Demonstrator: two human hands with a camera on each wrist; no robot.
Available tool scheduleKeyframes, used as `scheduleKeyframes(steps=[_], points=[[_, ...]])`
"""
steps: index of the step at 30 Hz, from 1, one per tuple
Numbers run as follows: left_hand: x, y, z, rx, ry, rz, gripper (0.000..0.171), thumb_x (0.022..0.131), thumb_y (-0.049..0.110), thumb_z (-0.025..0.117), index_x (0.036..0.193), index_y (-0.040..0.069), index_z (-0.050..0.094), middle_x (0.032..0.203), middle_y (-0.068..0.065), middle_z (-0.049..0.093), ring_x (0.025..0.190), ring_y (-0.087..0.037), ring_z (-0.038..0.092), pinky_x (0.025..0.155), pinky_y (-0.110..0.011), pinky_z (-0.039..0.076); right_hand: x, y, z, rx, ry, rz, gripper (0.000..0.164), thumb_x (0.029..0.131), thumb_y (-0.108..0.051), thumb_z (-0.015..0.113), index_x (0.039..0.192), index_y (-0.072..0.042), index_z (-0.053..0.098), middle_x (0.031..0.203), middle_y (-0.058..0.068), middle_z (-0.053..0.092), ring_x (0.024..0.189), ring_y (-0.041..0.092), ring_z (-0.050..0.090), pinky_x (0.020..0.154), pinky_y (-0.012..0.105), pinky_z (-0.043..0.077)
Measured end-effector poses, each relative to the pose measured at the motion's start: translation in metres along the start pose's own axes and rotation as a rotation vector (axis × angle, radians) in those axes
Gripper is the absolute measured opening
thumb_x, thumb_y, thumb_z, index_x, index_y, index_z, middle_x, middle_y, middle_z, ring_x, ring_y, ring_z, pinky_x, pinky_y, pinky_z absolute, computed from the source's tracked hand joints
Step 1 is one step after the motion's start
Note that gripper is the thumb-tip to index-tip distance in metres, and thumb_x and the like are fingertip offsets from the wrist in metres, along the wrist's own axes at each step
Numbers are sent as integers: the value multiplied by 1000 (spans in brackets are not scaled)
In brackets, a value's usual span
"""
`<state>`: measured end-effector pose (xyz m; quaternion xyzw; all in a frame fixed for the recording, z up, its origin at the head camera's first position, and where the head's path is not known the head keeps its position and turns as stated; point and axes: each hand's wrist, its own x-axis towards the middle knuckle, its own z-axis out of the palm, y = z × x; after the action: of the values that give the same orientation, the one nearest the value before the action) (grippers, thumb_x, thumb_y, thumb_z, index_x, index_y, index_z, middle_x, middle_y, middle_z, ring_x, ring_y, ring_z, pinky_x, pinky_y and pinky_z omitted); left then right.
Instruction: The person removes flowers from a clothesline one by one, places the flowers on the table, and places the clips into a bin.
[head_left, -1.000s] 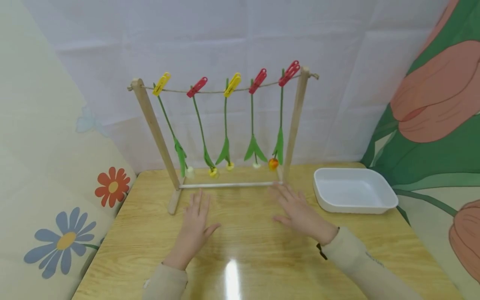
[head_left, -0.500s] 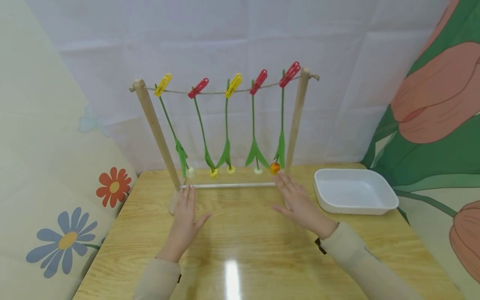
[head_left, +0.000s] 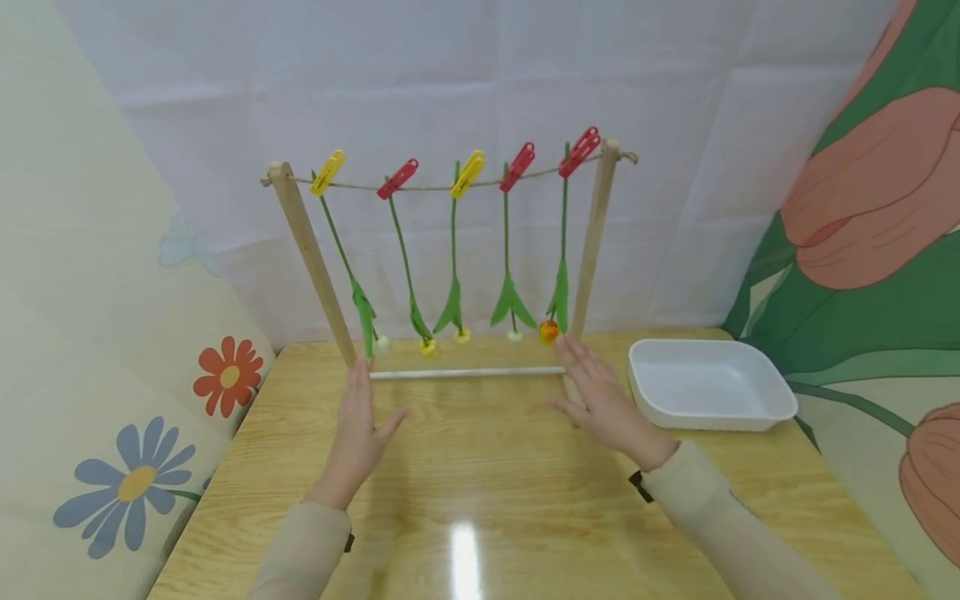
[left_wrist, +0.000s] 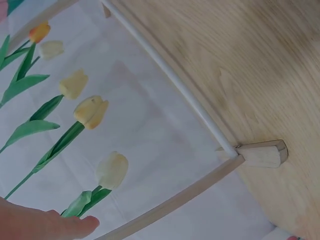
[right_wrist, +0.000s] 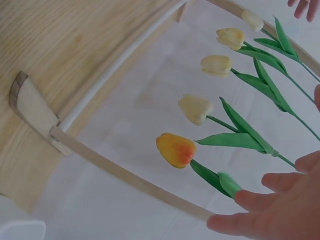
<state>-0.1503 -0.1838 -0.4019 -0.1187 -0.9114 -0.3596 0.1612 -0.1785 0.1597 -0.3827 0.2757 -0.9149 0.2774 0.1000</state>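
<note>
Several artificial tulips hang upside down from a string on a wooden rack, held by red clothespins and yellow clothespins. An orange tulip hangs at the right end; the others are white and yellow, such as the white tulip at the left end. My left hand, fingers straight and thumb spread, is by the rack's left post. My right hand, fingers extended, is near the right post and the orange tulip. Neither hand holds anything; whether they touch the rack cannot be told.
To the right of the rack stands a white plastic basin on the wooden table. A white rod joins the rack's feet. White cloth hangs behind, with flower-patterned cloth on both sides.
My left hand has moved left and slightly forward, toward the left post. My right hand has shifted slightly right and forward, near the orange tulip. The flowers stay clipped on the string.
</note>
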Motion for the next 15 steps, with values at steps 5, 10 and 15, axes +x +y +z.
scheduleKeyframes(steps=[5,10,15], points=[[6,1,-5,-124,-10,-78,94,93,16,65,150,-9,-5,155,-33,-3,141,-51,0,113,-63,6,2,1,-1,18,-4,17,79,93,-18,65,150,9,17,156,28,15,140,51,13,111,68,10],[10,0,-10,-167,-20,-138,93,95,19,63,150,-7,-7,156,-30,-7,143,-46,-3,115,-59,4,6,1,-3,37,-1,36,80,93,-19,65,150,10,16,156,28,14,141,50,12,113,64,9],[13,-2,-14,-191,-4,-152,89,98,18,60,150,-9,-8,156,-32,-8,143,-46,-3,115,-59,4,9,1,-4,71,15,38,79,94,-18,64,150,10,15,156,29,11,141,49,11,114,63,10]])
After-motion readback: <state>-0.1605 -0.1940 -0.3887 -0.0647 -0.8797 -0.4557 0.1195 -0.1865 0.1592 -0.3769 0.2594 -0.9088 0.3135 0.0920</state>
